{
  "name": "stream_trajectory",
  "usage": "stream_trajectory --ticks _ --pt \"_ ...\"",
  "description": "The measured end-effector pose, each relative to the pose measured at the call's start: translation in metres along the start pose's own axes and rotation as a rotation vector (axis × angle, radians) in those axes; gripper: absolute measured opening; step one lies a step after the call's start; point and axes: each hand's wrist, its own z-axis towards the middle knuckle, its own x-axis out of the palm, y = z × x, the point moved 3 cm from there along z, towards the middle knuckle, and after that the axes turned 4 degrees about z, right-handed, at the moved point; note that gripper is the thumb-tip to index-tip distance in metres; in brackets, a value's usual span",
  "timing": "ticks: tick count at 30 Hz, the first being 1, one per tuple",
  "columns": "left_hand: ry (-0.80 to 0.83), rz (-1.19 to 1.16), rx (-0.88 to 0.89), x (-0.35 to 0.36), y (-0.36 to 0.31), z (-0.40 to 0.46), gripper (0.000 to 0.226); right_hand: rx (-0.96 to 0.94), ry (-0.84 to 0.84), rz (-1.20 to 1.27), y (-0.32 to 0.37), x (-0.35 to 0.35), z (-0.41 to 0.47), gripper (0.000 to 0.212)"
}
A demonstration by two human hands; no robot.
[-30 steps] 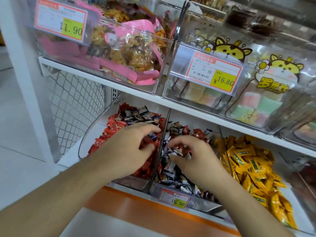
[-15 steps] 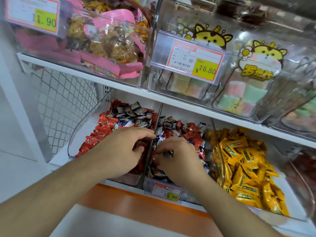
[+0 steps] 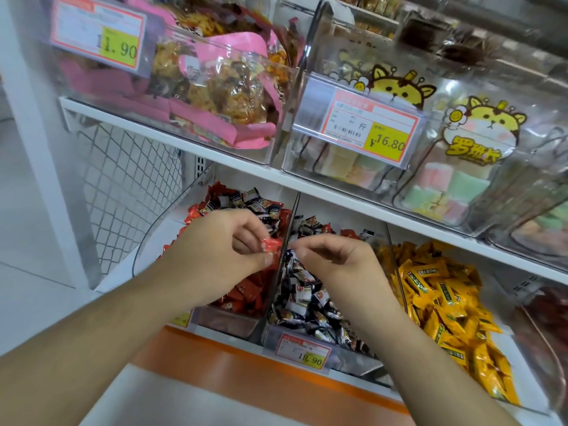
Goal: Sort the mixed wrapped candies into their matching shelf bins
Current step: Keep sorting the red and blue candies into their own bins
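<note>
While both forearms reach in from the bottom of the frame, the orange shelf edge (image 3: 215, 361) sits nearest, with a red-and-yellow price tag (image 3: 302, 355) clipped to the front of the middle bin. And up at the candy, the left hand (image 3: 215, 253) hovers over the left bin (image 3: 224, 318), thumb and fingers pinching a red wrapped candy (image 3: 270, 245) right beside the clear divider (image 3: 284, 259). That candy is held above the pile of red candies (image 3: 246, 290), just on the left side of the wall. Across the divider, the right hand (image 3: 338, 262) hangs over the dark-wrapped candies (image 3: 307, 299) in the middle bin, fingers curled downward and fingertips drawn close together near the divider; whether anything sits between them cannot be told from here. The two hands are nearly touching, only the divider edge between them. At the back of the left bin, a cluster of dark wrappers (image 3: 246, 204) lies on top of the red ones, and a few red pieces (image 3: 350, 232) show at the back of the middle bin. Off to the right, a third bin brims with yellow candies (image 3: 445, 305). Higher and farther back, the white upper shelf (image 3: 338, 195) carries clear bins: pink snack bags (image 3: 221, 96) on the left behind an 11.90 tag (image 3: 101, 32), and pastel marshmallow packs (image 3: 442, 186) with a cartoon cat behind a 16.80 tag (image 3: 368, 130). Wire mesh (image 3: 123, 186) closes the left side.
</note>
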Motion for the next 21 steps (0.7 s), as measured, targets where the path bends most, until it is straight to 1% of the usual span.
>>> stream_trajectory --ticks 2,4,6,8,9,11,13,15,17,19,21 --pt "-0.075 0.169 -0.031 -0.007 0.008 0.001 0.025 0.019 -0.072 -0.118 -0.010 -0.011 0.006 0.016" --pt "-0.063 0.334 -0.028 -0.006 0.013 0.001 0.038 0.047 -0.113 -0.360 -0.025 -0.020 0.012 0.021" --pt "-0.009 0.386 0.029 0.001 0.013 0.000 0.051 0.081 -0.066 -0.544 -0.036 -0.023 0.015 0.033" --pt "0.072 0.385 0.104 0.011 0.009 -0.002 0.057 0.078 0.016 -0.611 -0.042 -0.021 0.016 0.049" --pt "0.118 0.384 0.122 0.016 0.007 -0.003 0.060 0.057 0.055 -0.638 -0.043 -0.019 0.017 0.054" --pt "0.191 0.383 0.134 0.026 0.005 -0.005 0.064 0.023 0.145 -0.682 -0.044 -0.012 0.016 0.051" --pt "0.231 0.385 0.153 0.034 0.004 -0.006 0.066 0.007 0.227 -0.741 -0.046 -0.008 0.016 0.039" --pt "0.241 0.376 0.165 0.036 0.006 -0.005 0.066 -0.001 0.274 -0.803 -0.044 -0.011 0.016 0.032" --pt "0.229 0.366 0.161 0.035 0.007 -0.004 0.065 0.020 0.308 -0.807 -0.039 -0.016 0.016 0.029" --pt "0.215 0.360 0.168 0.035 0.007 -0.003 0.065 0.049 0.311 -0.768 -0.038 -0.021 0.017 0.027" --pt "0.202 0.359 0.175 0.036 0.006 -0.003 0.064 0.044 0.227 -0.716 -0.037 -0.026 0.020 0.021"
